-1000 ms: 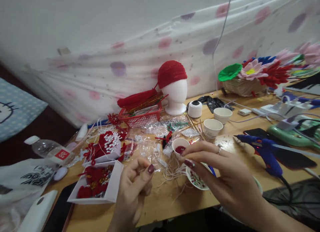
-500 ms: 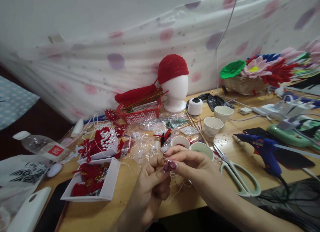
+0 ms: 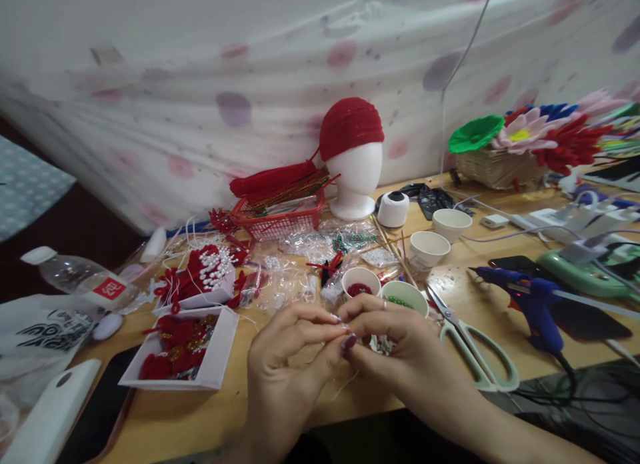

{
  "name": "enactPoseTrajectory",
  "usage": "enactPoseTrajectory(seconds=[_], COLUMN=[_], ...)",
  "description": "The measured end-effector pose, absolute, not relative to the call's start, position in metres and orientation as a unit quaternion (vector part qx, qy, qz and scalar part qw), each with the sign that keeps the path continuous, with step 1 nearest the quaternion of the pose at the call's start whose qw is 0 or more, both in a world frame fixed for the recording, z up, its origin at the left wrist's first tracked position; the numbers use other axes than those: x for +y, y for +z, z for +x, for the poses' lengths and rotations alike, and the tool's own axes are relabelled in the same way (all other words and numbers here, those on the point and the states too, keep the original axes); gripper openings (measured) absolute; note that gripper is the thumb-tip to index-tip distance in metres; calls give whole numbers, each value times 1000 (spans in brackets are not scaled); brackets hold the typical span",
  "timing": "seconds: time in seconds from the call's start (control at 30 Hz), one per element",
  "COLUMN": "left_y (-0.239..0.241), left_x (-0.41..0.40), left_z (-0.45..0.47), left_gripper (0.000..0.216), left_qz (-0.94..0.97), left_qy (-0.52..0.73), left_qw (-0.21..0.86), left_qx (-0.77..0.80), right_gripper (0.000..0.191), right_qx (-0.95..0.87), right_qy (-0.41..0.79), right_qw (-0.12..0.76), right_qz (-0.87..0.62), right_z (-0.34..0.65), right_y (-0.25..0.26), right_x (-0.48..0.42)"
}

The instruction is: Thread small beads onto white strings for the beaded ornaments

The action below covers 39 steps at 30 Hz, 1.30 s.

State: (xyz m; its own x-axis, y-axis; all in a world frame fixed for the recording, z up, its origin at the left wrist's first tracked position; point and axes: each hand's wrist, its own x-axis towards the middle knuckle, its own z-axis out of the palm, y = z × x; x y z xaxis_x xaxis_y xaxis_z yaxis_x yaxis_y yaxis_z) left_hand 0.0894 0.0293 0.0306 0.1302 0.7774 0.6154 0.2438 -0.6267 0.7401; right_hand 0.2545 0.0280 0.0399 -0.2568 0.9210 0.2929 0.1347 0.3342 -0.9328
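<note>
My left hand (image 3: 290, 364) and my right hand (image 3: 410, 357) meet fingertip to fingertip above the front of the table. Both are closed in a pinch, and whatever lies between the fingertips is too small or hidden to name. A thin pale thread (image 3: 346, 385) shows just below them. Behind the fingers stand a cup (image 3: 361, 275) of red beads (image 3: 359, 289) and a cup (image 3: 416, 299) of green beads (image 3: 399, 302). Small mixed beads (image 3: 383, 345) show partly behind my right hand. Scissors (image 3: 475, 347) lie to the right, their blades apart.
On the left are a white box (image 3: 227, 347) with red ornaments, a phone (image 3: 103, 401) and a bottle (image 3: 75, 277). At the back stand a red basket (image 3: 285, 225) and a foam head (image 3: 356, 174). A blue glue gun (image 3: 535, 297) and cables lie right.
My left fingers have uncurled and stretched toward the right fingertips. My right fingers have shifted, and the red and green beads in the cups now show more. The view has moved slightly.
</note>
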Motion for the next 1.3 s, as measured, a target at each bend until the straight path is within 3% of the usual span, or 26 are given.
enactPoseTrajectory(seconds=[0.13,0.57,0.9,1.03,1.17,1.3], left_y=[32,24,20,21,20,15], left_x=[26,30,32,33,33,34], left_z=[90,94,100,100,95,96], left_gripper=[13,12,18,22,10,10], left_qz=[703,530,409,397,489,503], left_qy=[540,561,580,583,576,568], left_qw=[261,528,622,619,558,570], left_qx=[383,355,333,346,343,315], right_gripper=[17,12,15,16,14,15], right_qx=[-672,-652,-632,-637,-649,-662], right_qy=[424,449,465,462,454,451], right_qw=[461,484,496,493,476,461], right_qz=[-395,-373,-371,-370,-383,-382], right_z=[256,256,255,257,258,261], right_y=[41,45,43,43,45,45], right_x=[29,24,26,25,25,24])
